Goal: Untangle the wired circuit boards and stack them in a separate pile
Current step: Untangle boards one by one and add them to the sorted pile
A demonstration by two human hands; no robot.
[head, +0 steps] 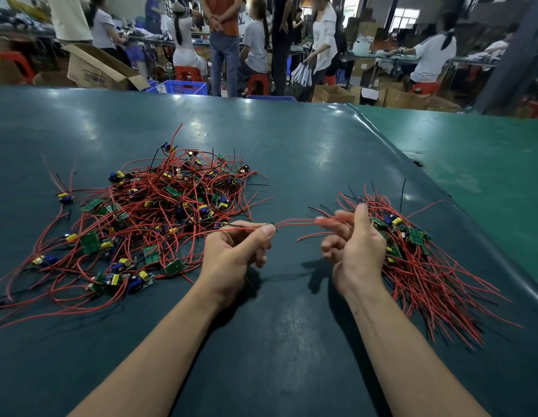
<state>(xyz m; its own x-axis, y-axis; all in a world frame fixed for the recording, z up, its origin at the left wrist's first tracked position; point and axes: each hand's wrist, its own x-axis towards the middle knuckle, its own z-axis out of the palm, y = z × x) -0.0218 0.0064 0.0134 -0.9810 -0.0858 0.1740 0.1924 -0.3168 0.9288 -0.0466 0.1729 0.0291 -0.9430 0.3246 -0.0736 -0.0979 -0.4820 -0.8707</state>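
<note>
My left hand point(231, 251) and right hand point(352, 242) pinch one board's red wires point(294, 222); sorted pile point(418, 257) toward the bench's right edge, tangled heap point(147, 218) larger.

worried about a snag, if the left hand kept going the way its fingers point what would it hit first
Probably the right hand. The left hand pinches a red wire and points along it toward the right hand; only bare table shows between them, though depth is unclear.

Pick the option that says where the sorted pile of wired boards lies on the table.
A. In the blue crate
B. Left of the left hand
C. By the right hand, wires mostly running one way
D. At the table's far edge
C: the sorted pile lies beside the right hand, its red wires roughly parallel, while the tangled heap sits left of the left hand.
</note>
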